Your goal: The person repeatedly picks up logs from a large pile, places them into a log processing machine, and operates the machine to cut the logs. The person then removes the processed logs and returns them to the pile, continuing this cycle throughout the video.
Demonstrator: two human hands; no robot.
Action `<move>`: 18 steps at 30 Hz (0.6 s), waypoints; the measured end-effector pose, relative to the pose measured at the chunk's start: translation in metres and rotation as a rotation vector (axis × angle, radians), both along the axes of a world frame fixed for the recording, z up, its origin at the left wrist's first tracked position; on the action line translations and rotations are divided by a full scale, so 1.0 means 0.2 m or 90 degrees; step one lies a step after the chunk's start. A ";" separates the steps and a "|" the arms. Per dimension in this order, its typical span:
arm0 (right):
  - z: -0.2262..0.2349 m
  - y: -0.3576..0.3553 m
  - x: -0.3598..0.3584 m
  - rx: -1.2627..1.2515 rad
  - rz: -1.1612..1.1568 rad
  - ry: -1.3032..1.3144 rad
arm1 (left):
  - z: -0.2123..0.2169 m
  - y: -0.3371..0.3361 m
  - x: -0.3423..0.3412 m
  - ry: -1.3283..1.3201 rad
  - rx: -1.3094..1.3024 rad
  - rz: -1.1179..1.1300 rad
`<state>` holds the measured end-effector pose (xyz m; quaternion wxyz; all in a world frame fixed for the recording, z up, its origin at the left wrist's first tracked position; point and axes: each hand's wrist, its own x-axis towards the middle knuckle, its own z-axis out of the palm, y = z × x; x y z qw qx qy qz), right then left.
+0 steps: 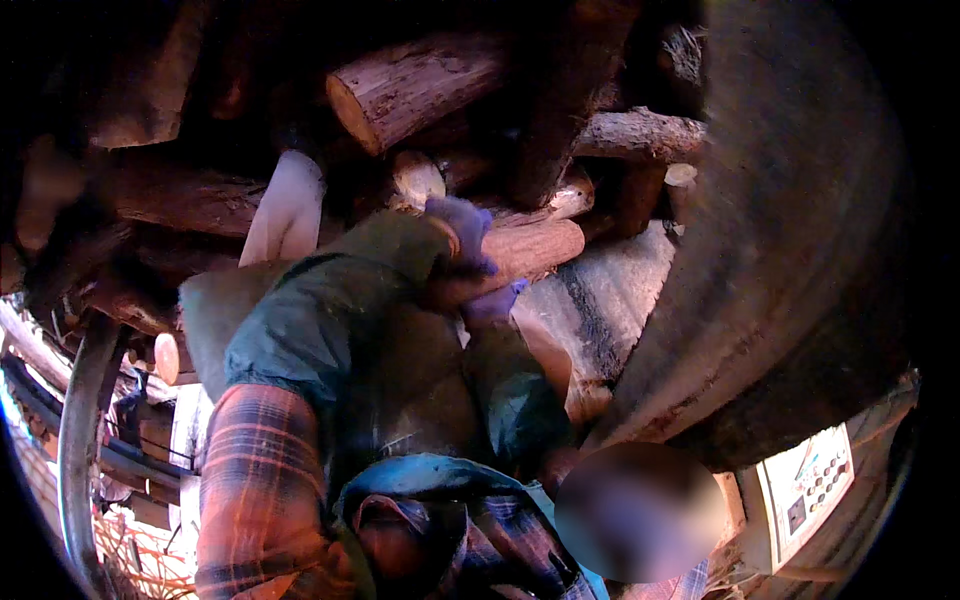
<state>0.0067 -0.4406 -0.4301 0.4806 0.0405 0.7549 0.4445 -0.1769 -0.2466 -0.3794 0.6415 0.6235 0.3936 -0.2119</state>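
A short reddish-brown log [545,248] lies slanted in front of my body. My left hand [462,232], in a purple glove, is closed over its upper side near the end close to me. Under the same log is my right hand [494,302], also gloved in purple, closed against its lower side with the fingers partly hidden. My left arm wears an orange plaid sleeve [262,470] with a dark green oversleeve [300,320]. Just beyond my left hand, a log with a pale cut end [418,180] points toward me.
Stacked logs fill the far side, among them a thick one [430,85] and a pale smooth stub [285,205]. A large dark slab-like surface [780,230] slants along the right. At lower right is a white panel [805,490]; a curved strip [80,450] stands at left.
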 end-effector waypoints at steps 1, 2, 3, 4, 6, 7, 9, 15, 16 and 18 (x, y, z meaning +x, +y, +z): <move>0.13 0.00 0.00 -0.049 0.017 0.028 | 0.05 -0.10 0.00 0.008 -0.084 0.070; 0.24 0.01 0.00 -0.067 0.031 0.028 | 0.04 -0.23 0.03 0.001 -0.171 0.140; 0.33 0.02 0.01 -0.067 0.054 0.018 | 0.03 -0.35 0.07 -0.006 -0.249 0.204; 0.41 0.03 0.01 -0.063 0.080 0.004 | 0.06 -0.43 0.10 -0.006 -0.283 0.246; 0.54 0.03 0.02 -0.041 0.135 -0.045 | 0.16 -0.50 0.15 -0.031 -0.279 0.259; 0.63 0.02 0.02 -0.028 0.180 -0.074 | 0.23 -0.53 0.16 -0.043 -0.269 0.260; 0.79 0.03 0.02 0.018 0.314 -0.154 | 0.38 -0.59 0.18 -0.063 -0.241 0.262; 1.39 0.13 -0.11 0.189 0.796 -0.311 | 0.97 -0.96 0.05 -0.160 0.413 0.022; 1.47 0.17 -0.17 0.216 0.840 -0.311 | 1.06 -1.01 0.01 -0.155 0.614 -0.042; 1.54 0.29 -0.29 0.263 0.886 -0.333 | 1.47 -0.63 -0.15 -0.006 0.063 0.257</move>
